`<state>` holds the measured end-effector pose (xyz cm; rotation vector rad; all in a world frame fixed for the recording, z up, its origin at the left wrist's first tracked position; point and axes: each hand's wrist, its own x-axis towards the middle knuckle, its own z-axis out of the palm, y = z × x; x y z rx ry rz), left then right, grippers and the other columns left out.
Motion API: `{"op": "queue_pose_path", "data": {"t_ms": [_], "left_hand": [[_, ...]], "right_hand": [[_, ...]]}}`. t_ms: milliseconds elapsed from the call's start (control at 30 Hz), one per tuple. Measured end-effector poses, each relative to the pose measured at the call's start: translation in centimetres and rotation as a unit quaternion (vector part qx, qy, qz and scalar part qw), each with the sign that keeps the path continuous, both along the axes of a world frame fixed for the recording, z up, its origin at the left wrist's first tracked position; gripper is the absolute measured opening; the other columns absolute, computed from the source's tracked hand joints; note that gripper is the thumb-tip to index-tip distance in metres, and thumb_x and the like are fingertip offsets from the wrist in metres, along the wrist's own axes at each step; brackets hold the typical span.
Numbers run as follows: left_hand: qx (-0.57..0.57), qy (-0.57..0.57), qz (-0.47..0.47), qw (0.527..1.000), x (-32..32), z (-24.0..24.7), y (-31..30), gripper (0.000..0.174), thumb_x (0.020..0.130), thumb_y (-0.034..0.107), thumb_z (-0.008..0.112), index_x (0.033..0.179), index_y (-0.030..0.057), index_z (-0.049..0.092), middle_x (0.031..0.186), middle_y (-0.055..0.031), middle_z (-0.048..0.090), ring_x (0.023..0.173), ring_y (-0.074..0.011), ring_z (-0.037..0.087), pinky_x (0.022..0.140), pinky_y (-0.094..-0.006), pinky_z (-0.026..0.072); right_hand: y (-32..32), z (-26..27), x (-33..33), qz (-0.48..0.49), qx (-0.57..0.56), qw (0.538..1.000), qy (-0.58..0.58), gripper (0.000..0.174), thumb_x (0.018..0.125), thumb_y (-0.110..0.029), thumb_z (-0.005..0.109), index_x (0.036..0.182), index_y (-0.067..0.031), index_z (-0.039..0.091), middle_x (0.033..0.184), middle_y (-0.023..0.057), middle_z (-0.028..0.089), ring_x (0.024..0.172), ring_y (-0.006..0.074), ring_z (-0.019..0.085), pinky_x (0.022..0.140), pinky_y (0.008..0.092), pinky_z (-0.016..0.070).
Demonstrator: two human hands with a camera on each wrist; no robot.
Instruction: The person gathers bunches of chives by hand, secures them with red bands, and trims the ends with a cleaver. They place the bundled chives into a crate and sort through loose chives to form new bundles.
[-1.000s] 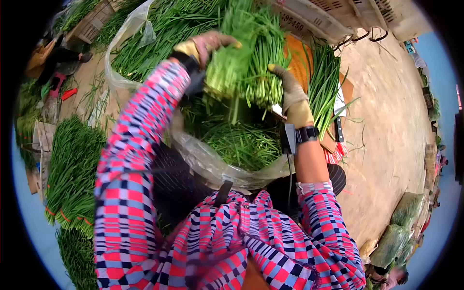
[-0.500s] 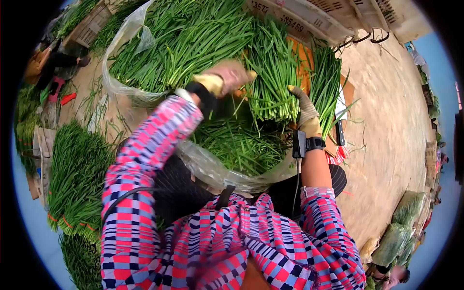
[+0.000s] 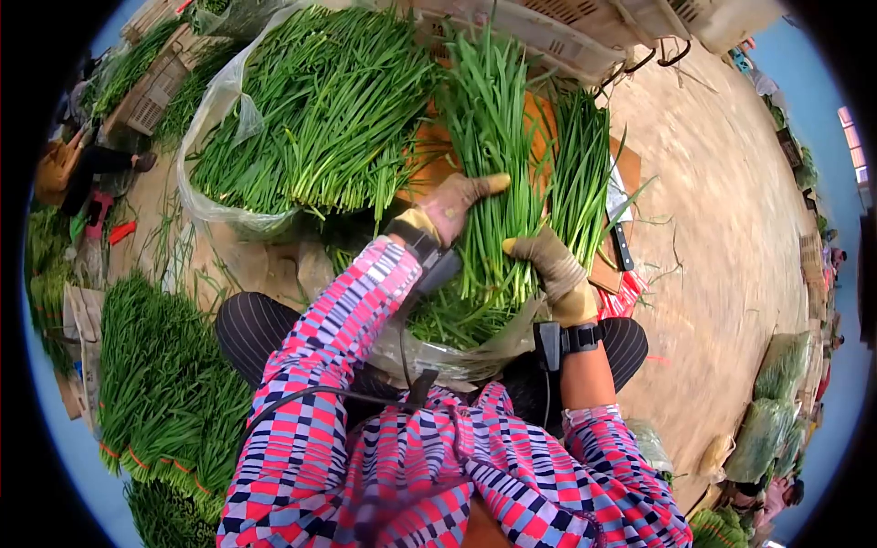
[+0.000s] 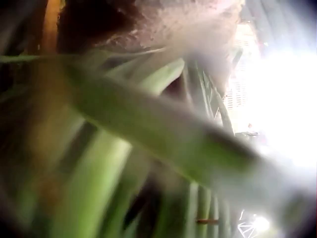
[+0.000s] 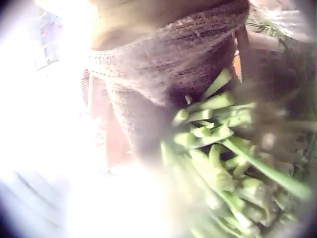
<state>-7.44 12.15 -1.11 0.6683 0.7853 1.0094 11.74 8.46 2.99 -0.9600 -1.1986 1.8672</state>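
A bunch of long green stalks (image 3: 493,196) lies between both gloved hands, leaf tips toward the crates. My left hand (image 3: 448,208) grips its left side, thumb across the leaves; my right hand (image 3: 555,274) holds it lower on the right, near the stalk ends. The fingers behind the bunch are hidden. Blurred leaves (image 4: 168,134) cross the left wrist view below the glove (image 4: 173,25). In the right wrist view, pale cut ends (image 5: 218,168) stick out beside the knitted glove (image 5: 163,69).
A large pile of stalks (image 3: 320,119) lies in clear plastic at the upper left. More stalks (image 3: 580,155) and a knife (image 3: 621,239) lie on the right. Crates (image 3: 548,41) stand at the top, tied bunches (image 3: 155,365) at the left. Loose greens (image 3: 448,320) fill a plastic bag below my hands.
My left hand has come down against the bunch, which both hands now hold. Bunch and right hand have shifted down and left in the head view, which has turned slightly.
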Motion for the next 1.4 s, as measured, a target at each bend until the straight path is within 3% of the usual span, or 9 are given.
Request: {"op": "queue_pose_path", "data": {"t_ms": [333, 567, 600, 900, 1033, 1133, 1233, 1300, 1400], "left_hand": [[0.238, 0.166, 0.033, 0.957, -0.6, 13.2, 0.9, 0.07, 0.067, 0.009, 0.082, 0.128, 0.0031, 0.047, 0.112, -0.0093, 0.063, 0.105, -0.0203, 0.058, 0.092, -0.0344, 0.0479], [0.356, 0.483, -0.136, 0.789, -5.8, 15.3, 4.2, 0.064, 0.07, 0.023, 0.082, 0.125, 0.0073, 0.053, 0.123, -0.0075, 0.057, 0.112, -0.0214, 0.053, 0.098, -0.0343, 0.0408], [0.603, 0.551, -0.027, 0.576, -6.8, 13.3, 6.6, 0.066, 0.075, 0.026, 0.076, 0.13, 0.0038, 0.047, 0.12, -0.0127, 0.059, 0.108, -0.02, 0.058, 0.096, -0.0329, 0.0436], [0.591, 0.4, 0.102, 0.693, -0.2, 17.2, 8.3, 0.064, 0.076, 0.033, 0.076, 0.126, 0.0041, 0.047, 0.118, -0.0127, 0.059, 0.105, -0.0264, 0.057, 0.092, -0.0388, 0.0486], [0.557, 0.155, 0.103, 0.81, -0.3, 19.0, 2.9, 0.062, 0.075, 0.014, 0.075, 0.127, 0.0003, 0.046, 0.121, -0.0118, 0.058, 0.11, -0.0202, 0.055, 0.094, -0.0326, 0.0457], [0.584, 0.646, 0.107, 0.48, -2.1, 15.1, 5.8, 0.056, 0.081, 0.016, 0.07, 0.13, 0.0041, 0.046, 0.124, -0.0089, 0.057, 0.117, -0.0183, 0.051, 0.096, -0.0327, 0.0444], [0.544, 0.079, 0.113, 0.828, -2.5, 15.5, 3.4, 0.049, 0.085, 0.022, 0.065, 0.128, 0.0071, 0.048, 0.126, -0.0069, 0.057, 0.117, -0.0181, 0.05, 0.094, -0.0331, 0.0448], [0.485, 0.376, 0.208, 0.762, -5.6, 19.0, 1.1, 0.044, 0.083, 0.022, 0.066, 0.123, 0.0082, 0.054, 0.115, -0.008, 0.059, 0.108, -0.0183, 0.053, 0.088, -0.0345, 0.0474], [0.327, 0.064, 0.147, 0.931, -13.8, 19.4, -0.2, 0.035, 0.092, 0.025, 0.05, 0.117, 0.0012, 0.054, 0.111, -0.0127, 0.059, 0.101, -0.0231, 0.059, 0.091, -0.0386, 0.0503]], "right_hand": [[7.8, 8.9, -1.5, 0.087, 0.222, 0.964, 0.12, 0.057, 0.078, -0.023, 0.073, 0.124, -0.0001, 0.049, 0.113, 0.0042, 0.06, 0.102, 0.016, 0.054, 0.089, 0.0303, 0.0435], [12.0, 5.9, -5.3, 0.008, 0.27, 0.963, 0.018, 0.054, 0.069, -0.005, 0.08, 0.117, 0.0006, 0.057, 0.101, 0.006, 0.066, 0.088, 0.0149, 0.061, 0.078, 0.0295, 0.0508], [12.6, 4.4, -5.7, -0.009, 0.263, 0.965, -0.016, 0.057, 0.066, -0.005, 0.082, 0.117, 0.0014, 0.056, 0.101, 0.0076, 0.066, 0.088, 0.0154, 0.061, 0.078, 0.0301, 0.0511], [14.9, 8.5, -5.8, 0.031, 0.6, 0.765, -0.233, 0.026, 0.085, -0.018, 0.066, 0.106, -0.0054, 0.06, 0.098, 0.0046, 0.067, 0.085, 0.0149, 0.061, 0.074, 0.0308, 0.0519], [10.7, 9.9, -6.4, 0.057, 0.421, 0.904, -0.046, 0.029, 0.083, -0.021, 0.067, 0.109, -0.0089, 0.059, 0.098, 0.0037, 0.066, 0.087, 0.0176, 0.063, 0.076, 0.0315, 0.0509], [11.2, 8.9, -7.2, 0.124, 0.516, 0.793, -0.298, 0.066, 0.072, -0.03, 0.078, 0.128, -0.0107, 0.049, 0.119, 0.0089, 0.062, 0.095, 0.0242, 0.063, 0.082, 0.0339, 0.0496], [8.9, 10.0, -4.7, -0.025, 0.511, 0.802, -0.309, 0.084, 0.063, -0.028, 0.084, 0.134, -0.0079, 0.045, 0.122, 0.0165, 0.059, 0.098, 0.026, 0.064, 0.09, 0.0335, 0.0484], [6.0, 11.4, -1.2, 0.001, 0.378, 0.917, -0.131, 0.097, 0.06, -0.023, 0.086, 0.141, -0.0057, 0.035, 0.133, 0.0164, 0.05, 0.114, 0.0286, 0.055, 0.1, 0.0344, 0.0427], [7.4, 6.6, 3.6, -0.021, 0.43, 0.902, -0.028, 0.111, 0.057, -0.021, 0.087, 0.147, -0.011, 0.022, 0.144, 0.0151, 0.036, 0.131, 0.0313, 0.038, 0.108, 0.0385, 0.0332]]}}
